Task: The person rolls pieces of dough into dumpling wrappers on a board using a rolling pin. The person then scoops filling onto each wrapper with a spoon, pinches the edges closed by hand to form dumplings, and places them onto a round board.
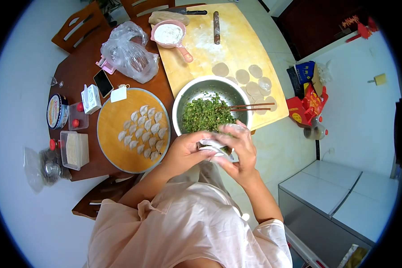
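Between my two hands, just in front of the steel bowl [177, 117], is a dumpling [216, 144], its pale wrapper folded around dark green filling. My left hand [190, 151] has thumb and fingers closed on its left side. The fingers of my right hand [242, 149] pinch its right edge, some of them blurred by motion. Chopped green filling [205, 114] lies in the bowl, and a pair of chopsticks [254, 107] rests in it, pointing right. Several flat round wrappers [242, 76] are spread on the floured wooden board [268, 58] behind the bowl.
On the left, a round board [109, 149] carries rows of folded dumplings [141, 120]. Beyond stand a pink scoop of flour [169, 35], a rolling pin [216, 27], a knife [194, 12] and a plastic bag [131, 51]. A phone [103, 83] and tubs lie at the table's left.
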Tool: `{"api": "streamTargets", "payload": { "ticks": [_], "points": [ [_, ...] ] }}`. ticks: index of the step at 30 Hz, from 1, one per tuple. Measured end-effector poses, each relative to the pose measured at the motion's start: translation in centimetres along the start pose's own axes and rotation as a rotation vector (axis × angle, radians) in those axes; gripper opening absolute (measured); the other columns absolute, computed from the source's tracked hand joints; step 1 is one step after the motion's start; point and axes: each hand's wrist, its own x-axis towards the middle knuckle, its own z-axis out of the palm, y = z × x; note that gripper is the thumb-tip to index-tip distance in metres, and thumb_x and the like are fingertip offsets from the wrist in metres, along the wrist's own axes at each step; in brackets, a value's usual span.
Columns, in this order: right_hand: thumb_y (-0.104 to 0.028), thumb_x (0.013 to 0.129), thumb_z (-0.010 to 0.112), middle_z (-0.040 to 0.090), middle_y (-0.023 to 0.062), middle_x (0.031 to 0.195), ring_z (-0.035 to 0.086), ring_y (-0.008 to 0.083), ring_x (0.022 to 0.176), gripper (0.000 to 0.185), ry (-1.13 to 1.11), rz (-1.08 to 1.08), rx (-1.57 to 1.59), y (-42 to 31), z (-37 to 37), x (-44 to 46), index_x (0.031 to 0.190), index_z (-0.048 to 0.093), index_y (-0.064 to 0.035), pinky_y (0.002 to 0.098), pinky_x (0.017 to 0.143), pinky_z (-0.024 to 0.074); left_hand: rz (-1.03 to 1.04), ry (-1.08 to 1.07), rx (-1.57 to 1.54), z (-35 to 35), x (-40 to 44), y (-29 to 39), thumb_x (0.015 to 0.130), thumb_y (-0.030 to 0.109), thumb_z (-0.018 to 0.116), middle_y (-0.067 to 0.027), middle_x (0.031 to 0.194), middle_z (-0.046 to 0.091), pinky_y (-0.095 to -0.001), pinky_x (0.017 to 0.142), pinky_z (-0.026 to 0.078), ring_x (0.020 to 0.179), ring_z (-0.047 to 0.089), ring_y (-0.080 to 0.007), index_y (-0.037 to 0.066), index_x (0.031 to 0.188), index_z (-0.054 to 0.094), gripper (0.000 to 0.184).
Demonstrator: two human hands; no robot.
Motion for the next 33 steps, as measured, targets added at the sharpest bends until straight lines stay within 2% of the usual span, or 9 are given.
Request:
{"api": "streamTargets", "payload": {
  "ticks": [3,4,14,20,24,27,29,30,33],
  "points": [
    [-0.031,0.073,0.077,0.052,0.0202,0.132,0.051,0.0363,0.121,0.065,0.036,0.130,0.424,-0.2,0.3,0.8,0.125,0.054,-0.0002,0.0463,0.102,0.0365,-0.045,-0.108,-0.120,-0.3,-0.1,1.1,0.087,-0.008,0.057,-0.0138,0.121,0.059,-0.0307,0.093,0.049,0.112,0.057,-0.0188,-0.004,0.123,0.052,0.037],
    [-0.036,0.075,0.075,0.045,0.0212,0.139,0.045,0.0364,0.127,0.073,-0.152,0.092,0.409,0.5,-0.5,1.0,0.132,0.047,0.0003,0.0443,0.103,0.0362,-0.056,-0.150,-0.124,-0.5,-0.1,1.2,0.087,-0.009,0.057,-0.0142,0.121,0.058,-0.0308,0.094,0.049,0.112,0.056,-0.0188,-0.004,0.123,0.052,0.037],
    [-0.015,0.078,0.062,0.049,0.0201,0.135,0.053,0.0349,0.117,0.055,-0.348,-0.069,0.149,0.2,-2.0,1.5,0.130,0.050,-0.0009,0.0479,0.101,0.0387,0.014,-0.189,-0.153,0.0,0.4,0.3,0.085,-0.007,0.061,-0.0069,0.108,0.062,-0.0254,0.085,0.046,0.102,0.057,-0.0098,-0.002,0.116,0.056,0.031],
    [-0.012,0.077,0.060,0.053,0.0205,0.130,0.056,0.0336,0.115,0.052,-0.225,-0.177,-0.010,0.4,-1.9,1.1,0.127,0.052,0.0013,0.0469,0.099,0.0407,-0.021,-0.162,-0.092,0.6,0.7,1.0,0.085,-0.007,0.062,-0.0055,0.107,0.062,-0.0243,0.082,0.047,0.098,0.057,-0.0080,-0.003,0.114,0.056,0.030],
    [-0.015,0.086,0.049,0.058,0.0257,0.121,0.059,0.0366,0.111,0.039,-0.193,-0.154,0.009,-0.1,-2.3,1.8,0.118,0.058,0.0051,0.0473,0.099,0.0417,-0.107,-0.153,-0.014,0.8,1.0,1.6,0.082,-0.006,0.066,-0.0059,0.109,0.061,-0.0228,0.082,0.048,0.097,0.058,-0.0081,-0.003,0.113,0.057,0.032],
    [-0.019,0.089,0.047,0.057,0.0267,0.121,0.058,0.0372,0.112,0.038,-0.149,-0.131,0.104,-0.1,-2.2,1.7,0.117,0.058,0.0059,0.0471,0.099,0.0412,-0.089,-0.155,-0.120,1.5,1.1,2.5,0.079,-0.001,0.072,-0.0067,0.110,0.061,-0.0257,0.085,0.048,0.099,0.058,-0.0104,-0.002,0.117,0.054,0.042],
    [-0.021,0.089,0.050,0.055,0.0269,0.125,0.056,0.0368,0.115,0.041,-0.110,-0.115,0.247,0.1,-2.2,1.6,0.119,0.057,0.0066,0.0467,0.100,0.0394,0.088,-0.257,-0.110,1.5,2.0,1.6,0.075,0.004,0.076,-0.0063,0.109,0.061,-0.0286,0.087,0.048,0.100,0.058,-0.0122,-0.001,0.120,0.053,0.051],
    [-0.028,0.096,0.040,0.056,0.0294,0.122,0.055,0.0391,0.115,0.045,-0.057,-0.048,0.370,-0.2,-2.0,1.6,0.117,0.058,0.0075,0.0467,0.101,0.0385,0.179,-0.308,-0.105,1.8,2.6,1.2,0.074,0.007,0.079,-0.0060,0.109,0.061,-0.0300,0.088,0.048,0.101,0.058,-0.0131,0.000,0.121,0.052,0.055],
    [-0.029,0.098,0.035,0.054,0.0318,0.123,0.054,0.0417,0.116,0.048,0.094,-0.021,0.429,-0.4,-1.6,1.3,0.119,0.057,0.0083,0.0470,0.101,0.0385,0.353,-0.177,0.387,3.7,2.6,1.7,0.070,0.030,0.083,-0.0112,0.110,0.060,-0.0353,0.089,0.045,0.103,0.058,-0.0203,-0.001,0.122,0.050,0.069]
  ]
}}
